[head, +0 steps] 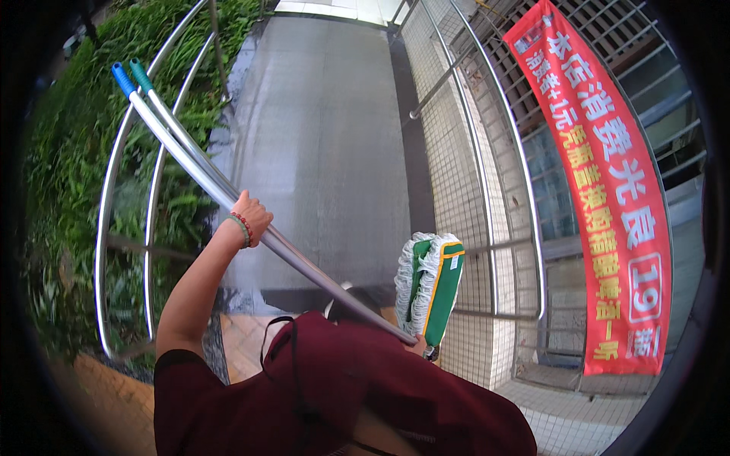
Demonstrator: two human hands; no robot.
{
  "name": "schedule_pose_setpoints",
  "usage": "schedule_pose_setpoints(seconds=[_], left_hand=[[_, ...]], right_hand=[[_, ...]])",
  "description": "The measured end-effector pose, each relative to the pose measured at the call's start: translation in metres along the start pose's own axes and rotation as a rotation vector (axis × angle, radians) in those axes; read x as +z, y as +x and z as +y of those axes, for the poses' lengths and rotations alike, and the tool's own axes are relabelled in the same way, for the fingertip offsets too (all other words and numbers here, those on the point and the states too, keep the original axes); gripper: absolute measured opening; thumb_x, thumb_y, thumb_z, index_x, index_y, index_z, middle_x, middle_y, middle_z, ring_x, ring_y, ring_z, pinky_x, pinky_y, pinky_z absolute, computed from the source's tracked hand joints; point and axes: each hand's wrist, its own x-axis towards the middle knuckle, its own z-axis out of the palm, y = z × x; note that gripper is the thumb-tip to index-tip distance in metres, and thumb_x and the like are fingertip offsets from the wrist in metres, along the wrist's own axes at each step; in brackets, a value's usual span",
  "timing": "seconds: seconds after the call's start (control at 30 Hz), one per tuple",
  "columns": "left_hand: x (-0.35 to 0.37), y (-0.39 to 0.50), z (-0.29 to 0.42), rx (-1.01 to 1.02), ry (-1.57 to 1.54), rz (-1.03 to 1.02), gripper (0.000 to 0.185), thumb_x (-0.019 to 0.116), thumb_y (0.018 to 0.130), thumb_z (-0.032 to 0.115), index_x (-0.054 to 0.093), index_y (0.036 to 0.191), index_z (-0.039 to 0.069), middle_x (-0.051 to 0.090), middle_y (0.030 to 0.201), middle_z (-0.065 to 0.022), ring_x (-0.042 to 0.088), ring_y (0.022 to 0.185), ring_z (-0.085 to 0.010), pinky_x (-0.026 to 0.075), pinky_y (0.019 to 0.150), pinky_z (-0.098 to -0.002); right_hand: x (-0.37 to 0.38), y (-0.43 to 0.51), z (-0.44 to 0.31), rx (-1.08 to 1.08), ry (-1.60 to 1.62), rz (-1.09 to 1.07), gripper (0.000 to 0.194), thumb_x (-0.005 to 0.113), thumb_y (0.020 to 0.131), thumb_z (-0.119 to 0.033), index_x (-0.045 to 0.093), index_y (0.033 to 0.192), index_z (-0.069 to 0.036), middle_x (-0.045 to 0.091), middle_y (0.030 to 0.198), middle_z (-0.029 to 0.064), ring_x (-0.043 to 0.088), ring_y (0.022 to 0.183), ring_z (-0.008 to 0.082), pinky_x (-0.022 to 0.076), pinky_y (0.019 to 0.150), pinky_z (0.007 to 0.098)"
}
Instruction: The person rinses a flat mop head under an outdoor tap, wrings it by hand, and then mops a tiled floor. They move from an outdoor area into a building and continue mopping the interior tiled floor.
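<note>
Two metal mop poles [285, 251] lie close together diagonally across my front, one with a blue grip [122, 80] and the other with a green grip [141, 75] at the upper left. My left hand [252, 218], with beaded bracelets at the wrist, is closed around the poles near their middle. Lower right, my right hand [419, 345] holds their other end, partly hidden by my dark red clothing. Beside it, flat mop heads with white looped strands and green backing [445, 290] stand up at the poles' lower end; how they join is hidden.
A grey ramp [336, 142] runs ahead between metal handrails, left [102, 228] and right [530, 216]. Green plants [74, 171] grow beyond the left rail. On the right are a tiled low wall [456, 188] and a red banner with writing [613, 199]. Brick paving [245, 342] lies near me.
</note>
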Motion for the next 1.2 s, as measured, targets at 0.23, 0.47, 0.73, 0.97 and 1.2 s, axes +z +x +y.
schedule_pose_setpoints(seconds=[0.23, 0.47, 0.73, 0.97, 1.2], left_hand=[[-0.041, 0.236, -0.179, -0.018, 0.008, -0.038, 0.020, 0.065, 0.066, 0.019, 0.065, 0.086, 0.016, 0.065, 0.084, -0.0050, 0.060, 0.088, -0.0205, 0.035, 0.081, -0.0366], [-0.116, 0.362, -0.435, -0.089, -0.118, 0.441, 0.017, 0.058, 0.072, 0.009, 0.059, 0.088, 0.013, 0.059, 0.089, -0.0040, 0.056, 0.090, -0.0236, 0.034, 0.100, -0.0439], [-0.184, 0.554, -0.725, -0.273, 0.005, 0.719, 0.011, 0.056, 0.074, 0.008, 0.054, 0.084, 0.012, 0.053, 0.088, -0.0051, 0.052, 0.101, -0.0230, 0.028, 0.110, -0.0446], [-0.270, 0.781, -0.922, -0.217, 0.051, 0.802, 0.011, 0.057, 0.073, 0.007, 0.053, 0.082, 0.012, 0.053, 0.085, -0.0041, 0.054, 0.098, -0.0213, 0.030, 0.110, -0.0425], [-0.346, 0.995, -1.090, -0.217, 0.059, 0.842, 0.012, 0.057, 0.070, 0.006, 0.054, 0.081, 0.011, 0.052, 0.081, -0.0047, 0.055, 0.094, -0.0234, 0.035, 0.107, -0.0415]], right_hand=[[0.149, 0.184, -0.170, -0.176, -0.327, -0.100, 0.049, 0.069, 0.070, -0.026, 0.047, 0.108, -0.004, 0.052, 0.105, 0.0178, 0.053, 0.093, 0.0298, 0.0444, 0.088, 0.0439], [0.333, 0.340, -0.398, 0.557, 1.204, -0.048, 0.017, 0.049, 0.081, -0.019, 0.044, 0.091, -0.005, 0.049, 0.092, 0.0098, 0.049, 0.092, 0.0263, 0.0438, 0.087, 0.0473], [0.515, 0.540, -0.584, 0.635, 1.122, -0.195, 0.035, 0.058, 0.070, -0.022, 0.047, 0.100, -0.007, 0.048, 0.093, 0.0085, 0.049, 0.087, 0.0256, 0.0418, 0.087, 0.0362], [0.669, 0.705, -0.718, 0.598, 1.062, -0.206, 0.044, 0.050, 0.076, -0.042, 0.051, 0.105, -0.008, 0.052, 0.113, 0.0130, 0.046, 0.109, 0.0313, 0.0300, 0.103, 0.0450], [0.834, 0.851, -0.951, 0.534, 0.935, -0.206, 0.032, 0.041, 0.080, -0.030, 0.049, 0.100, -0.006, 0.052, 0.102, 0.0103, 0.049, 0.100, 0.0288, 0.0374, 0.095, 0.0423]])
